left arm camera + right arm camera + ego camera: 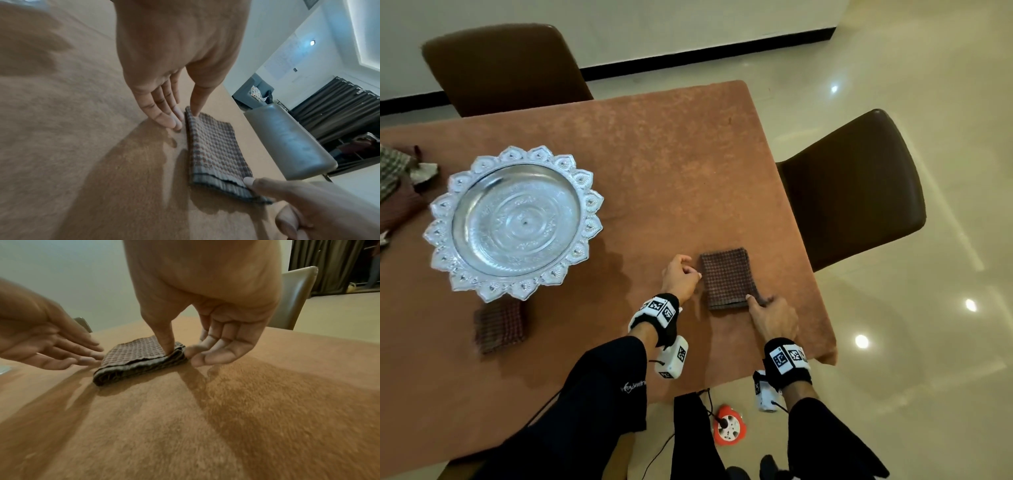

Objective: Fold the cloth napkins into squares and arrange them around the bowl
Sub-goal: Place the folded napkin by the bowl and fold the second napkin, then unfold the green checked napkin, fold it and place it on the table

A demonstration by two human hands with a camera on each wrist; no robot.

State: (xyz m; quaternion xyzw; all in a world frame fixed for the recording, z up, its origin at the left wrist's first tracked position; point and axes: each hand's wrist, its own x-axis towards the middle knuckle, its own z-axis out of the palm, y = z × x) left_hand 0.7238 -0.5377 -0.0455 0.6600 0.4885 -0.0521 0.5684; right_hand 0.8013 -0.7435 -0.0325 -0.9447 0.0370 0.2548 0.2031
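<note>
Head cam first: the silver bowl sits toward the left side of the tabletop, and one folded napkin is already parked right at its near rim, so that one looks done. A second checked napkin lies folded near the right edge, more rectangle than square I'd say, well apart from the bowl. A pile of unfolded cloths waits at the far left edge, so plenty left to do.

Left wrist cam: left hand has straight fingers together on the tabletop against the napkin's side, with the thumb tip resting on its corner. It isn't gripping anything.

Right wrist cam: right hand presses one finger down on the napkin's near corner. The rest of the fingers are loose and spread beside it, holding nothing. The layers look stacked but a bit fluffy at the edge.

My guess is it's getting tidied and squared up, and still has to go over beside the bowl.
</note>
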